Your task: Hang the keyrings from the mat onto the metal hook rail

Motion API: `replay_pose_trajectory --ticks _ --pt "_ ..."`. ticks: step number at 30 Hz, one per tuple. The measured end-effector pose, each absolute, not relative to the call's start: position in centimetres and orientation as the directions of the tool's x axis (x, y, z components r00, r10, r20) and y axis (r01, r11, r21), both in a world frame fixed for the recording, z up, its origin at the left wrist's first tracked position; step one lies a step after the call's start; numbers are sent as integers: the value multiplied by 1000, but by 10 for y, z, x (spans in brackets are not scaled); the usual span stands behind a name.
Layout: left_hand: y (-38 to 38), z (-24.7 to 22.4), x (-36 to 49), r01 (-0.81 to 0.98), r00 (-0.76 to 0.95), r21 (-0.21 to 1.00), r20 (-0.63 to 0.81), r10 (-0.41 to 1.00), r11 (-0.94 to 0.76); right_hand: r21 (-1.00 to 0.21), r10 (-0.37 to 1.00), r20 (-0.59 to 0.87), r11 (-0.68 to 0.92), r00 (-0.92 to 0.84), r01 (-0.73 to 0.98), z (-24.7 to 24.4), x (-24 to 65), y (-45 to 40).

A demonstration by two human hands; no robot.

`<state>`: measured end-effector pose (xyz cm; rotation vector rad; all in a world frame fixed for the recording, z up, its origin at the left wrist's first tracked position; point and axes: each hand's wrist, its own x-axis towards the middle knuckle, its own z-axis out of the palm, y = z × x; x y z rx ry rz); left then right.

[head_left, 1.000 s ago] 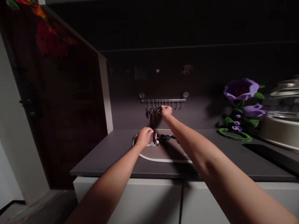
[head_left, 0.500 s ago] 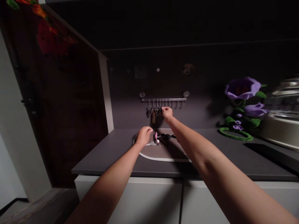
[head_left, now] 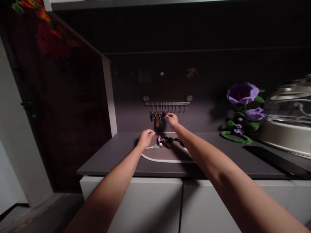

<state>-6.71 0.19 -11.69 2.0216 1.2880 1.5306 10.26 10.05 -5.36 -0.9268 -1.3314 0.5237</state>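
My right hand (head_left: 172,120) is raised to the hook rail (head_left: 167,103) on the back wall, its thumb and fingers pinched together. Its fingertips are right beside a dark key fob (head_left: 164,114) at the right end of a row of hanging keys (head_left: 153,114); whether they grip anything is too small to tell. A brown tag (head_left: 157,121) dangles among the keys. Lower down, my left hand (head_left: 145,139) hovers by the left side of a white-rimmed mat or tray (head_left: 167,160), fingers loosely curved and slightly apart, with nothing visible in them. Near it lies a pink item (head_left: 159,139).
Dark items (head_left: 171,140) lie on the mat, partly behind my right arm. Purple artificial flowers (head_left: 243,94) with a green base ring and a large pale, clear-walled appliance (head_left: 286,129) stand at right. A dark door (head_left: 68,129) is at left; a shelf overhangs above.
The view has shifted slightly. My right fingertips have moved a little away to the right from the hanging keys. My left hand stays by the mat's left side.
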Motion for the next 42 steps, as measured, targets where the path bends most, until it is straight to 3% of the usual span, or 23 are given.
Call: replay_pose_trajectory --ticks 4,12,18,28,42 --pt "-1 -115 -69 421 16 723 597 802 -547 -848 839 528 514 134 129 -55 100 71" --pt "-15 -108 -69 374 77 769 532 843 -519 -804 820 568 572 -78 159 -72 96 17" --pt "-24 -106 -69 444 175 717 519 837 -538 -736 806 562 591 -186 331 -96 106 -6" --pt "-25 -113 -67 509 320 627 499 805 -590 -505 772 533 619 -347 601 -110 116 -16" --pt "-24 -112 -67 604 265 581 499 825 -546 -479 781 521 601 -344 639 -112 112 -5"
